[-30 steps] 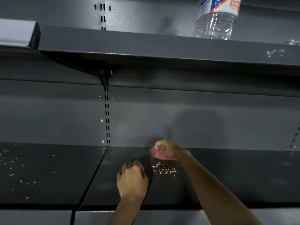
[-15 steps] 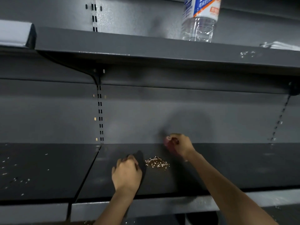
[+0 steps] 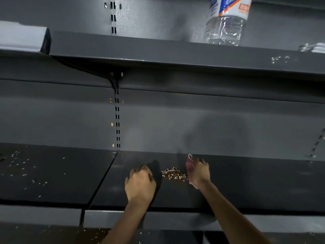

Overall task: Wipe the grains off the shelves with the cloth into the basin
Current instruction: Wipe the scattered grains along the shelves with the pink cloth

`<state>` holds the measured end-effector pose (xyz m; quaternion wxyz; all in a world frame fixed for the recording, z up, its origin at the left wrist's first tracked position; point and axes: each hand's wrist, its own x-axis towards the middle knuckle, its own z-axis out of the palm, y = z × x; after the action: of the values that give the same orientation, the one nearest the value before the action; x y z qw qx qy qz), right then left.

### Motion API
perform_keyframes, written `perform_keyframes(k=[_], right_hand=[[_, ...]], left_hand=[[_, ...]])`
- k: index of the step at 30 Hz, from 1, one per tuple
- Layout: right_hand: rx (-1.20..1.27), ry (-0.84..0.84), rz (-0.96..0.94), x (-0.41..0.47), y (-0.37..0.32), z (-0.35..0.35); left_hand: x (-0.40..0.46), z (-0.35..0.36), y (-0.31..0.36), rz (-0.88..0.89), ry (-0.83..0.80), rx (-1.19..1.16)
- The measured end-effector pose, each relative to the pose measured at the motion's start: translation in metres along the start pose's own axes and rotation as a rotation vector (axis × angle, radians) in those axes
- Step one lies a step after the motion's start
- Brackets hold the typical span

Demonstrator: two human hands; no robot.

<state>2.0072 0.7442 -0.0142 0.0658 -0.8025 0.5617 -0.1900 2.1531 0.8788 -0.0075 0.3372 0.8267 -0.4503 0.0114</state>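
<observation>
Bunching a soft pink cloth in the right hand, gripping a dark scoop-like basin in the left hand. Between them, mid-shelf, a small grain pile: light, loose, likely quick to scatter. Best swept gently from behind, cloth held wadded.

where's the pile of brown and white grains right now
In the head view, the pile of brown and white grains lies on the dark grey metal shelf, between the left hand and right hand.
</observation>
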Motion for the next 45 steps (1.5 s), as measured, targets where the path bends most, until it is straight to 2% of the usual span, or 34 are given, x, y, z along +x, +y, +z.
perform_keyframes(k=[5,14,18,23,25,27,29,32,40,45], right_hand=[[-0.045,-0.007,-0.073,-0.001,-0.015,0.010],[0.060,-0.065,-0.050,-0.003,-0.037,0.019],[0.070,-0.069,-0.051,-0.009,-0.049,0.018],[0.048,-0.098,-0.213,-0.016,-0.071,0.025],[0.108,-0.098,-0.230,-0.025,-0.086,0.028],[0.179,-0.006,-0.227,-0.029,-0.096,0.031],[0.304,0.074,-0.137,-0.028,-0.102,0.028],[0.360,0.162,-0.068,-0.020,-0.100,0.012],[0.305,-0.044,0.126,0.022,-0.096,0.006],[0.343,-0.164,0.037,0.029,-0.108,0.026]], left_hand=[[0.000,0.001,0.000,0.009,-0.018,0.011],[0.005,-0.005,-0.008,0.013,-0.018,-0.047],[0.017,-0.023,-0.031,0.067,-0.013,0.028],[0.041,-0.051,-0.072,0.057,-0.043,0.105],[0.044,-0.056,-0.085,0.078,-0.063,0.126],[0.044,-0.059,-0.094,0.096,-0.082,0.140],[0.045,-0.061,-0.100,0.115,-0.090,0.126],[0.045,-0.063,-0.102,0.144,-0.085,0.075],[0.044,-0.060,-0.109,0.159,-0.059,0.001],[0.046,-0.058,-0.109,0.146,-0.073,-0.021]])
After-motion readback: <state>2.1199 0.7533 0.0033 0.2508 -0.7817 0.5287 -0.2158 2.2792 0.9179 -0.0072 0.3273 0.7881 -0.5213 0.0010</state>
